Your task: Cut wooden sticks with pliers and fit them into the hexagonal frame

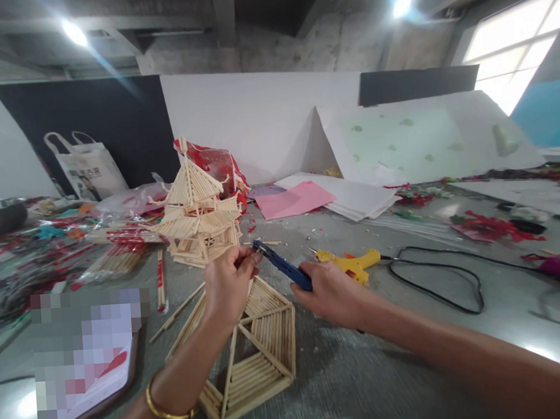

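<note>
My left hand (230, 282) is pinched at the fingertips, and what lies between them is too small to make out. Right at those fingertips is the tip of a long, dark blue hand tool (286, 267), whose exact kind is unclear. My right hand (330, 293) is wrapped round its near end. Below both hands lies a six-sided frame (288, 345) of wooden sticks, with several panels filled by parallel sticks; my left hand and forearm cover part of it. Just behind stands a tiered stick pagoda (198, 221) with a pointed roof.
A yellow glue gun (354, 265) with a black cable (435, 266) lies beyond my right hand. A phone (91, 373) is at the left front. Loose sticks (179, 310), bagged sticks (116, 257), pink paper (293, 199) and white sheets (350, 196) are spread over the table.
</note>
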Motion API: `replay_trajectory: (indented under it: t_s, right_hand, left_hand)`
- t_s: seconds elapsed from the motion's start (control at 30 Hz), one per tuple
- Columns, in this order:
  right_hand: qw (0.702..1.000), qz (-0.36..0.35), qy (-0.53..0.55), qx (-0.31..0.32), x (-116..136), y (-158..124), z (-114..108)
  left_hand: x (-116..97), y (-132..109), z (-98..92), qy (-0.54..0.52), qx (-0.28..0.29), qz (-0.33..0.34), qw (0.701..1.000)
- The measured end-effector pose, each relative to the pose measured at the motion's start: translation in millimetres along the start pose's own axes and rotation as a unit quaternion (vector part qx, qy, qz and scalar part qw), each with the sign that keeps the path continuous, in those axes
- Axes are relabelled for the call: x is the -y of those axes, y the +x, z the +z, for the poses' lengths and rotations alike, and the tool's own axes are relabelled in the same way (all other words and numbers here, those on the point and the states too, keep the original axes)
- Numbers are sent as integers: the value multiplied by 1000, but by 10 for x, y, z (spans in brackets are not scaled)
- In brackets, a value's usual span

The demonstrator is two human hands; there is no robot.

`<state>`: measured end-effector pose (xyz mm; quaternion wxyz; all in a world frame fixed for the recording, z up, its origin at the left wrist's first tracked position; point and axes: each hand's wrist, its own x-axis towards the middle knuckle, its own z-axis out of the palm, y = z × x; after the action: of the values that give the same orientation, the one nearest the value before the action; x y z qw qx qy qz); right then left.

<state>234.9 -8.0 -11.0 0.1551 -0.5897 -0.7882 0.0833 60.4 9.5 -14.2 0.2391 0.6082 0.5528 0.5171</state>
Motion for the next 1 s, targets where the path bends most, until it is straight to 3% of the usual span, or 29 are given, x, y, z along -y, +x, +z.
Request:
replay_trajectory:
  t_s: [0.23,0.53,0.73,0.9,1.0]
  right_hand:
    - [999,-5,36,-1,5,46,18]
    - [982,75,159,70,-33,71,-158]
    - [970,50,208,112,-123,89,-36]
    - [974,71,158,144,-159,136,23]
    - [996,35,22,83,-160,175,52]
  left_hand:
    - [46,42,9,28,-12,25,999]
    - [97,81,-53,-121,22,-24,992]
    - [71,80,-88,-178,30,-26,983]
    - [50,90,-150,-193,0,-9,981]
    - [40,87,-164,-184,-1,-2,983]
